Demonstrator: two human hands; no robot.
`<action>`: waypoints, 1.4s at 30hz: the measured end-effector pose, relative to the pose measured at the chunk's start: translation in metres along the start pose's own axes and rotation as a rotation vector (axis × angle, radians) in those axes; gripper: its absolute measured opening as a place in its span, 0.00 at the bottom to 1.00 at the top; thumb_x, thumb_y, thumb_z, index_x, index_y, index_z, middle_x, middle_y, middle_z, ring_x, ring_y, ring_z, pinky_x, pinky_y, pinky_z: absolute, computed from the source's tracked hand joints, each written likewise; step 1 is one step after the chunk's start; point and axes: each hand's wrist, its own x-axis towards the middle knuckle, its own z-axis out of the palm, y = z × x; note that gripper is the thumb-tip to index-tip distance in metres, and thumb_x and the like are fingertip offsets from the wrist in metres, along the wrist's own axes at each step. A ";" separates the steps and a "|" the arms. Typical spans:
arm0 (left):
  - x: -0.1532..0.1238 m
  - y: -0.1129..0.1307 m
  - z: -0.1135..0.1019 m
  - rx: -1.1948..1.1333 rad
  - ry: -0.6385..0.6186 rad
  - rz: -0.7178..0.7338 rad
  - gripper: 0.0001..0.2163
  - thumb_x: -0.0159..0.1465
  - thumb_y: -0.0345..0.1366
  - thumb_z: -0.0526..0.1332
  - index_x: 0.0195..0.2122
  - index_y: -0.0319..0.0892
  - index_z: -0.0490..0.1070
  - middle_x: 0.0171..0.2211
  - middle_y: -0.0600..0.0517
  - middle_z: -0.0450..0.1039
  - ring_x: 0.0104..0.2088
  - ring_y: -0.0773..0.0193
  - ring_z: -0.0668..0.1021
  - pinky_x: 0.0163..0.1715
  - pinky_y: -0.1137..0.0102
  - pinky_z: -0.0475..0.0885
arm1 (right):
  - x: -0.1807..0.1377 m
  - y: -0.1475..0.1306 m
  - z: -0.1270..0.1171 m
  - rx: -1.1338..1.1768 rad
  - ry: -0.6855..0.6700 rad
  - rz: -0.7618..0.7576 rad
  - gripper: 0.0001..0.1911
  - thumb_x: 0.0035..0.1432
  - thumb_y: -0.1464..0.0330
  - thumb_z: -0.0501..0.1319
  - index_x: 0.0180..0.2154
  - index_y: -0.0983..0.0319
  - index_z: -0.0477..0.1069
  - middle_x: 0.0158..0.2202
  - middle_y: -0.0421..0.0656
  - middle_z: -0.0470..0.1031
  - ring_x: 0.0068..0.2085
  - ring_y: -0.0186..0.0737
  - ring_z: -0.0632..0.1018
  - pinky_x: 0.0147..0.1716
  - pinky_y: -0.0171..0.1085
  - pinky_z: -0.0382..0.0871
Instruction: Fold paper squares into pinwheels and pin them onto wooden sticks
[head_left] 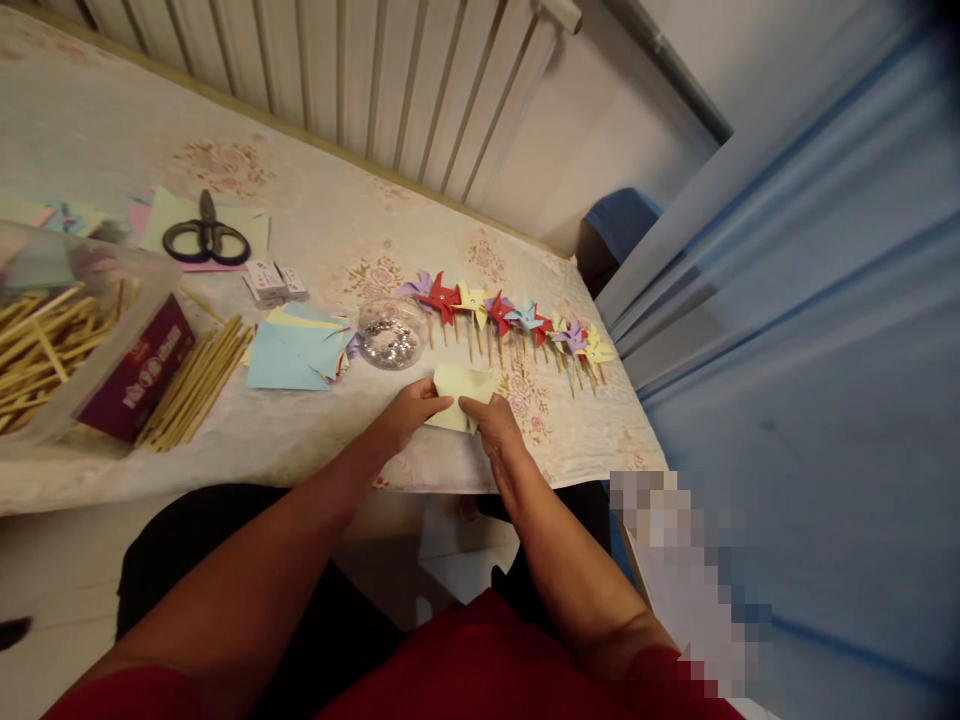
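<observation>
Between both hands is a pale yellow-green sheet of paper, held just above the table's front edge. My left hand grips its left side, thumb on top. On the right side, my right hand pinches the same paper, with its thumb on the upper face. Fingers underneath are hidden by the sheet. Just beyond the paper sits a round clear dish of small shiny metal pieces. A row of finished paper pinwheels on sticks lies to the right. Left of the dish is a stack of coloured paper squares.
A clear plastic tub of wooden sticks stands at left, with more loose sticks beside it. Black-handled scissors lie on paper sheets farther back, near small white boxes. A radiator lines the back; a blue curtain hangs right.
</observation>
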 end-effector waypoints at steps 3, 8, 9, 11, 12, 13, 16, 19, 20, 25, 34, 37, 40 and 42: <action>0.001 -0.004 0.001 -0.036 0.028 -0.005 0.24 0.46 0.40 0.73 0.43 0.35 0.74 0.38 0.46 0.80 0.41 0.54 0.80 0.45 0.62 0.72 | 0.001 0.004 0.002 -0.010 0.007 0.010 0.19 0.39 0.67 0.70 0.38 0.63 0.76 0.31 0.41 0.82 0.30 0.42 0.81 0.33 0.38 0.74; 0.001 -0.007 0.001 -0.041 0.100 -0.029 0.26 0.45 0.37 0.73 0.45 0.34 0.75 0.39 0.45 0.81 0.39 0.54 0.80 0.41 0.64 0.73 | -0.001 0.004 0.007 -0.009 0.016 0.040 0.18 0.40 0.68 0.68 0.37 0.64 0.76 0.30 0.42 0.82 0.31 0.43 0.81 0.33 0.38 0.74; 0.001 -0.007 0.001 -0.038 0.112 -0.034 0.26 0.44 0.37 0.73 0.46 0.34 0.75 0.39 0.45 0.81 0.39 0.54 0.81 0.40 0.64 0.73 | -0.002 0.004 0.008 -0.009 0.015 0.043 0.18 0.40 0.68 0.68 0.37 0.64 0.76 0.30 0.42 0.82 0.31 0.43 0.81 0.33 0.38 0.74; 0.001 -0.008 0.001 -0.029 0.128 -0.043 0.27 0.44 0.37 0.73 0.46 0.34 0.75 0.38 0.45 0.81 0.38 0.54 0.81 0.39 0.64 0.73 | -0.002 0.003 0.010 -0.004 0.018 0.042 0.17 0.40 0.69 0.68 0.37 0.63 0.76 0.30 0.42 0.82 0.31 0.43 0.81 0.34 0.38 0.74; 0.002 -0.008 0.001 -0.025 0.132 -0.047 0.27 0.44 0.37 0.73 0.46 0.34 0.75 0.38 0.45 0.81 0.38 0.54 0.81 0.38 0.65 0.73 | -0.003 0.003 0.010 0.002 0.015 0.042 0.17 0.40 0.69 0.68 0.37 0.63 0.77 0.30 0.42 0.82 0.31 0.42 0.81 0.34 0.38 0.74; 0.002 -0.009 0.001 -0.023 0.135 -0.050 0.27 0.44 0.37 0.73 0.46 0.34 0.76 0.38 0.45 0.81 0.37 0.54 0.81 0.38 0.65 0.73 | -0.003 0.003 0.010 0.007 0.009 0.042 0.17 0.40 0.69 0.68 0.37 0.63 0.77 0.30 0.42 0.82 0.31 0.42 0.81 0.34 0.38 0.74; 0.004 -0.010 -0.001 -0.037 0.124 -0.032 0.26 0.44 0.37 0.73 0.44 0.34 0.76 0.36 0.46 0.81 0.36 0.55 0.81 0.38 0.65 0.73 | -0.003 0.002 0.008 0.001 -0.013 0.040 0.17 0.38 0.68 0.69 0.36 0.63 0.77 0.29 0.41 0.82 0.29 0.41 0.80 0.34 0.39 0.74; 0.005 -0.011 -0.003 -0.063 0.106 0.001 0.24 0.44 0.38 0.73 0.43 0.34 0.76 0.35 0.46 0.81 0.36 0.55 0.81 0.39 0.65 0.72 | -0.004 0.000 0.001 -0.052 -0.045 0.040 0.16 0.39 0.66 0.70 0.34 0.63 0.77 0.27 0.40 0.81 0.27 0.40 0.79 0.34 0.39 0.73; 0.005 -0.010 -0.004 -0.069 0.102 0.006 0.24 0.45 0.38 0.73 0.43 0.34 0.76 0.35 0.46 0.81 0.36 0.55 0.81 0.39 0.66 0.72 | -0.005 -0.001 -0.002 -0.067 -0.060 0.035 0.15 0.39 0.66 0.69 0.34 0.63 0.77 0.27 0.40 0.81 0.27 0.39 0.79 0.34 0.38 0.73; 0.006 -0.010 -0.006 -0.076 0.081 0.004 0.23 0.45 0.36 0.72 0.43 0.35 0.76 0.35 0.46 0.81 0.34 0.57 0.80 0.36 0.67 0.72 | -0.012 -0.002 -0.009 -0.121 -0.088 -0.048 0.16 0.40 0.66 0.68 0.35 0.62 0.76 0.29 0.39 0.81 0.28 0.38 0.78 0.35 0.37 0.72; 0.006 -0.010 -0.006 -0.085 0.104 -0.036 0.25 0.44 0.33 0.72 0.45 0.33 0.75 0.35 0.46 0.81 0.34 0.56 0.80 0.35 0.67 0.73 | -0.024 0.004 -0.005 -0.499 0.280 -0.321 0.17 0.45 0.67 0.65 0.40 0.61 0.70 0.29 0.36 0.73 0.27 0.34 0.72 0.32 0.35 0.70; 0.005 -0.007 -0.005 -0.108 0.105 -0.042 0.25 0.43 0.33 0.72 0.45 0.34 0.75 0.35 0.46 0.81 0.34 0.56 0.81 0.35 0.67 0.73 | -0.033 0.003 -0.007 -0.673 0.368 -0.520 0.16 0.48 0.68 0.65 0.42 0.61 0.71 0.30 0.37 0.69 0.27 0.34 0.68 0.33 0.36 0.68; 0.005 -0.007 -0.004 -0.111 0.108 -0.040 0.24 0.43 0.32 0.72 0.43 0.34 0.75 0.34 0.46 0.80 0.34 0.57 0.80 0.33 0.69 0.72 | -0.041 0.001 -0.011 -0.825 0.239 -0.714 0.09 0.54 0.71 0.62 0.40 0.60 0.74 0.30 0.38 0.66 0.30 0.36 0.68 0.36 0.37 0.67; 0.006 -0.008 -0.005 -0.105 0.104 -0.038 0.23 0.43 0.32 0.71 0.42 0.34 0.75 0.34 0.46 0.80 0.33 0.58 0.80 0.33 0.69 0.72 | -0.044 0.001 -0.015 -0.867 0.112 -0.776 0.09 0.58 0.72 0.60 0.40 0.59 0.76 0.30 0.39 0.65 0.31 0.37 0.69 0.36 0.37 0.66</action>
